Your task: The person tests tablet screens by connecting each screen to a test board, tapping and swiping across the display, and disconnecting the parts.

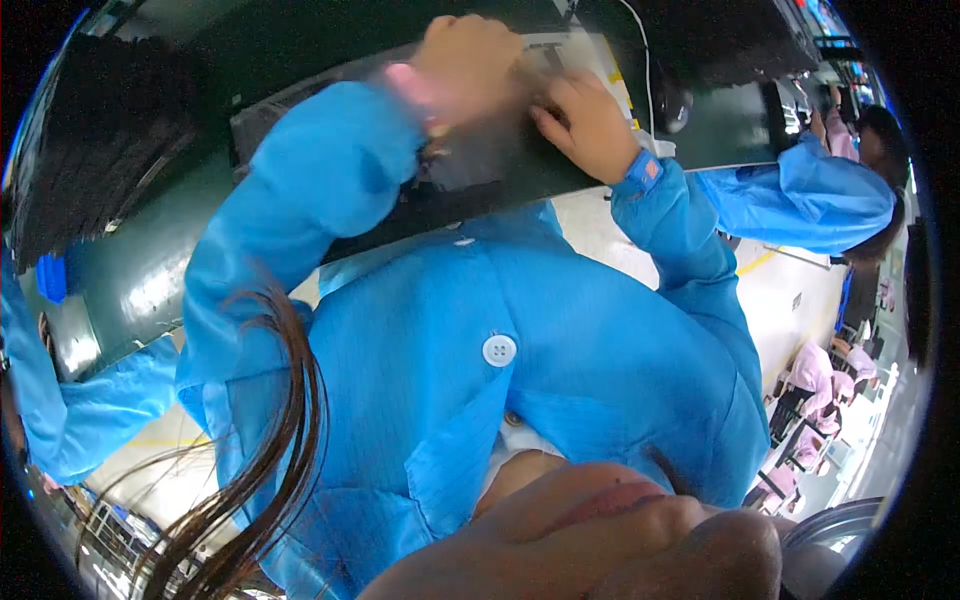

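Dark green worktop [725, 135] fills the upper part of a bright, busy workroom, with pale floor [790, 290] marked by yellow lines beyond its edge. Seen from above, a person in a blue buttoned coat [430, 320] reaches both bare hands over the surface. The left hand [470, 70], with a pink band [410, 88] at its wrist, is bent and blurred by motion; I cannot tell how its fingers are set or whether they grip anything. The right hand [595, 125], wearing a blue wrist strap [643, 173], has its thumb and fingers bent toward the left, with a narrow gap between them; its grip is unclear too. A small, dark, blurred item [537, 80] lies between the two hands, at their fingertips, too smeared to identify. Behind it is a pale sheet [590, 50] with a yellow-and-black edge; a white cable [649, 80] and a rounded black object [675, 108] lie to the right. A stack of black pieces [105, 140] stands at far left, near a blue container [50, 278]. Co-workers in blue [820, 205] sit on either side, and people in pink [812, 370] appear at far right.
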### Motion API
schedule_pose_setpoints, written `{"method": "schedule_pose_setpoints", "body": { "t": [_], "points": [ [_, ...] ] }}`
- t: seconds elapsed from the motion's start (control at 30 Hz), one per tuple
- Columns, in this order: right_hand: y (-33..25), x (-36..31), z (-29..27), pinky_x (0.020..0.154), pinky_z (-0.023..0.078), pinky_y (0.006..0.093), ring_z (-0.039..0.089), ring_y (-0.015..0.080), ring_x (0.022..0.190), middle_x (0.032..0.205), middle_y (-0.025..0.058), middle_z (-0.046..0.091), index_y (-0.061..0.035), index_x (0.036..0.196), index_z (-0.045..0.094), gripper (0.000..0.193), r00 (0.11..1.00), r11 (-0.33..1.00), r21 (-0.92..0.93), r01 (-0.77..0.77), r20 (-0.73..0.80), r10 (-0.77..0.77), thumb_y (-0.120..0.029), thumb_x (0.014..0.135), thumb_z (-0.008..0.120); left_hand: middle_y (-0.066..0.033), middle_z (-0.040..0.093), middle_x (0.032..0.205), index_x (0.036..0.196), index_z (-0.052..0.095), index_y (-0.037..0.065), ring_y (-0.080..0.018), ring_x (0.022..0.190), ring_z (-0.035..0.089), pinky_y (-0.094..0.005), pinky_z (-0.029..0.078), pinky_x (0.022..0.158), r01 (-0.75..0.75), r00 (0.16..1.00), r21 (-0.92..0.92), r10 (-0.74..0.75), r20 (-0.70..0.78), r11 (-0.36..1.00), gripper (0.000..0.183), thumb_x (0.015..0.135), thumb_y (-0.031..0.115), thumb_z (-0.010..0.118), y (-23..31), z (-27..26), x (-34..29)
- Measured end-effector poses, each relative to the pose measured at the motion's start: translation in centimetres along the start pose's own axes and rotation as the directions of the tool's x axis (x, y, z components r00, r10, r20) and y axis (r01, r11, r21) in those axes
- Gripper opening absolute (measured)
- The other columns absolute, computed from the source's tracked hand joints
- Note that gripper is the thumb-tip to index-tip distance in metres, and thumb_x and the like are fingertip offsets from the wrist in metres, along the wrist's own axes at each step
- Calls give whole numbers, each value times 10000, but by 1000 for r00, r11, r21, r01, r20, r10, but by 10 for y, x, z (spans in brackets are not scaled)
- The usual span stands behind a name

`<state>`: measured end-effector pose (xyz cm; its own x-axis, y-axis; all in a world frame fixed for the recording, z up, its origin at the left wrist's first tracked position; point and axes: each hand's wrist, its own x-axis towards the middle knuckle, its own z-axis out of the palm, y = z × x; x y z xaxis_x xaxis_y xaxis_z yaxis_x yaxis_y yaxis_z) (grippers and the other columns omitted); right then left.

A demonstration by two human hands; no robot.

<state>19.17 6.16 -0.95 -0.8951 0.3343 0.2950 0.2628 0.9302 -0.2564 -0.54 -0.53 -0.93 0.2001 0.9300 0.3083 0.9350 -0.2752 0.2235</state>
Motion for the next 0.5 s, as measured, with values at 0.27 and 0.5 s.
{"method": "schedule_pose_setpoints", "body": {
  "t": [0.27, 0.5],
  "points": [
    [79, -1, 9, 880, 447, 405, 549, 328, 990, 1026, 140, 616, -47, 1041, 629, 232, 968, 989, -143, -43, -250, 6, -103, 828, 558, -168, 427, 1362, 1303, 467, 61, -336, 1251, 411, -410, 329, 1037, 379, 915, 160, -343, -211, 912, 482, 864, 202, 607, -58, -88, -161],
    [71, 10, 14, 877, 458, 397, 553, 328, 989, 1025, 140, 618, -33, 1010, 639, 248, 963, 986, -133, -104, -262, 66, -59, 778, 554, -222, 378, 1396, 1360, 372, 9, -337, 1291, 375, -367, 274, 1069, 724, 562, -373, -810, -168, 580, 504, 933, 237, 512, -13, -52, -197]
  ]
}}
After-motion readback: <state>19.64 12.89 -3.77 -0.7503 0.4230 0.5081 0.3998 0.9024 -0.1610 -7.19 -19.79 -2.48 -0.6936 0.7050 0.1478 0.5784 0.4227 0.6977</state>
